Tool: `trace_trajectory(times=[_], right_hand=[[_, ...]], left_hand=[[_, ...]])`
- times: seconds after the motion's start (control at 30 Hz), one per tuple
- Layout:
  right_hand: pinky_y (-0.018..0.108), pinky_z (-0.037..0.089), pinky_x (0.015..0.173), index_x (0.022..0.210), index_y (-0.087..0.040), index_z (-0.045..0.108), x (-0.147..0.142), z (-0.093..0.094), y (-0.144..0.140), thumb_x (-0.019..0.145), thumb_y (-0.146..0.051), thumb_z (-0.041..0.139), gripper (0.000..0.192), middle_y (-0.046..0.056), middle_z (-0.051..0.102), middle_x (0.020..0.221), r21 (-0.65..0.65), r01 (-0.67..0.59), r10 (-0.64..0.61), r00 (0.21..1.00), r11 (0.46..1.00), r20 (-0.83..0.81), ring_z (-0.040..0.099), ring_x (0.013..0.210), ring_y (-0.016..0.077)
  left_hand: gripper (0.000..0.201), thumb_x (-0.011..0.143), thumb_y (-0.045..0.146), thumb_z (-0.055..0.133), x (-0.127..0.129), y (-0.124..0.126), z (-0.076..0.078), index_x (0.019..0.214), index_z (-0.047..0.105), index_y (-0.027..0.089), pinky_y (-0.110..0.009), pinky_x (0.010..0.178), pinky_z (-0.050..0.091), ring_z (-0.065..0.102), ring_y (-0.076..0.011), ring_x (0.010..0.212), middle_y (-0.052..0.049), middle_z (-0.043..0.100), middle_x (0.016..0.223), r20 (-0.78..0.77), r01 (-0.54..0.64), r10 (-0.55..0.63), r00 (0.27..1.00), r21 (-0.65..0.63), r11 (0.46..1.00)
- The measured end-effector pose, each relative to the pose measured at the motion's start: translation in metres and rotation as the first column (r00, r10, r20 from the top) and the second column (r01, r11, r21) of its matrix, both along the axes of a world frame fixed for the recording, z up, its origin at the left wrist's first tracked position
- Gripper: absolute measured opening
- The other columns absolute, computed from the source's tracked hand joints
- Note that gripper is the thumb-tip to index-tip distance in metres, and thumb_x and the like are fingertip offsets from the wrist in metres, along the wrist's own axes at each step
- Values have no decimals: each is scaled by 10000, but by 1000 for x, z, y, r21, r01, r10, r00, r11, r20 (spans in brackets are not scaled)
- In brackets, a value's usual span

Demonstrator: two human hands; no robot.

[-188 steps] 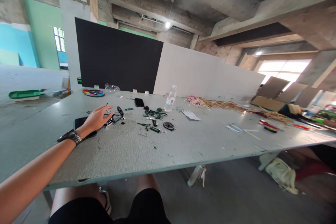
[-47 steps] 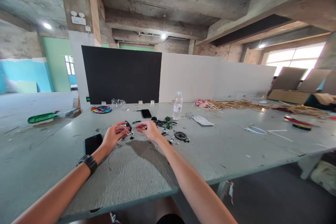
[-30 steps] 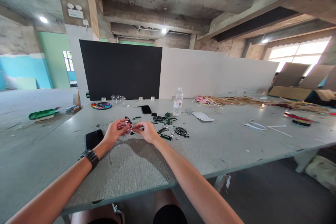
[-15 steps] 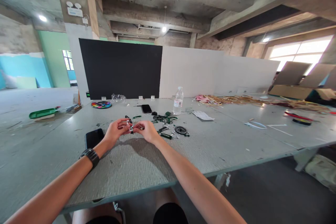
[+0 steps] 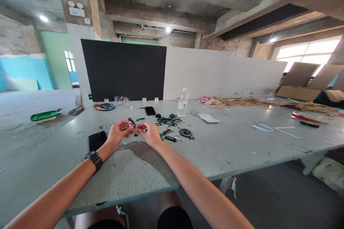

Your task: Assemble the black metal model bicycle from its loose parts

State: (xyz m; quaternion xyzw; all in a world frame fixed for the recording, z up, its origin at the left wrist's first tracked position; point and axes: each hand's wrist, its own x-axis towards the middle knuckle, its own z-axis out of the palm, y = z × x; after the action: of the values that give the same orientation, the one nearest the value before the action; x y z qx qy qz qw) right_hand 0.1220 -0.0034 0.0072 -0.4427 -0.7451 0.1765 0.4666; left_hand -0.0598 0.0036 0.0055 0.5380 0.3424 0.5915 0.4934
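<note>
Close together above the table [image 5: 150,164], my hands work at small pieces between their fingertips. My left hand [image 5: 118,133] pinches a small silvery part [image 5: 131,124], too small to name. Facing it, my right hand [image 5: 149,133] is closed in a pinch at the same spot; what it grips is mostly hidden by the fingers. To the right of my hands lie loose dark green and black model parts, with a spoked toy wheel [image 5: 185,132], a green cylinder-like part [image 5: 170,138] and another dark wheel [image 5: 162,120] among them.
A phone [image 5: 96,141] lies beside my left wrist, and a smaller black phone [image 5: 149,111] farther back. A water bottle [image 5: 182,103] stands behind the parts, near a paper sheet [image 5: 208,118]. A colourful disc [image 5: 104,107] is at back left; a black-and-white partition [image 5: 123,71] borders the table.
My hands stay nearly in place, with fingertips shifted slightly around the small part. The silvery piece shows less between the fingers than before.
</note>
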Motion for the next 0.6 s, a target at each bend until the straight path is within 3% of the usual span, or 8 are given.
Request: trace_trajectory(times=[0.17, 0.4, 0.6], right_hand=[[288, 492, 786, 1032, -225, 705, -5, 1, -4, 787, -414, 825, 332, 33, 776, 916, 6, 87, -87, 996, 996, 15, 721, 886, 209], [281, 498, 783, 1009, -230, 717, -7, 3, -8, 865, -377, 754, 209, 33, 781, 960, 10, 68, -68, 996, 998, 55, 726, 897, 205], [286, 474, 729, 968, -243, 738, -10, 4, -13, 947, -407, 632, 196, 37, 779, 936, 40, 63, -70, 976, 997, 206, 719, 852, 215]], left_hand=[[516, 548, 403, 938, -2, 2, -3, 822, 581, 149, -385, 858, 573, 719, -186, 802, -68, 749, 926, 34, 37, -37, 999, 2, 999], [539, 526, 401, 947, -2, 1, -3, 784, 540, 160, -401, 877, 564, 725, -193, 804, -60, 747, 904, 41, 45, -45, 998, 4, 999], [486, 593, 447, 915, -3, -1, -1, 822, 610, 147, -395, 862, 585, 709, -182, 800, -41, 721, 874, 3, 48, -49, 999, 20, 999]])
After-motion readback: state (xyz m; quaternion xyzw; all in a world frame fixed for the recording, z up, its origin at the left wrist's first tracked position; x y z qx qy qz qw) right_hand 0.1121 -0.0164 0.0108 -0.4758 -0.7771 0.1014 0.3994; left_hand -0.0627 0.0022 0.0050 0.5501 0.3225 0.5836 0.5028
